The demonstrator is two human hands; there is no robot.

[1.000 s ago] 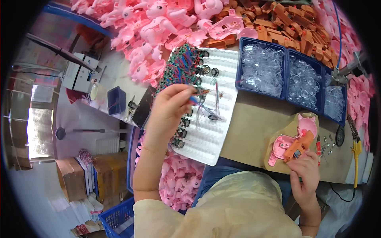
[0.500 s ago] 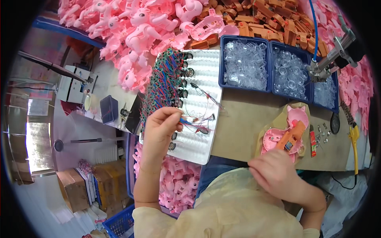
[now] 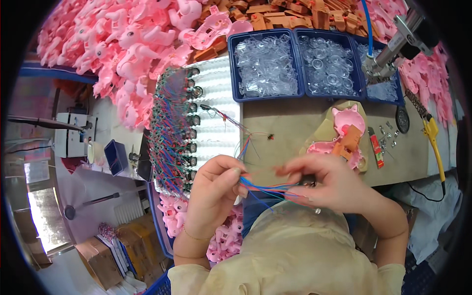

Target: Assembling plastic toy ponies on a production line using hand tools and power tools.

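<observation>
Cardboard worktop (image 3: 290,123): two hands (image 3: 216,196), one wire bundle (image 3: 268,188)

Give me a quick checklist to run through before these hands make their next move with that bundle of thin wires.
1. Both hands on the wire bundle: ok, left hand and right hand pinch it between them.
2. Wires untangled: cannot tell, strands fan out and cross.
3. Small part at the right fingertips: cannot tell, mostly hidden.
4. Pink toy shell waiting on the cardboard mat: ok.
5. White tray of wired parts within reach: ok, beside the left hand.
</observation>
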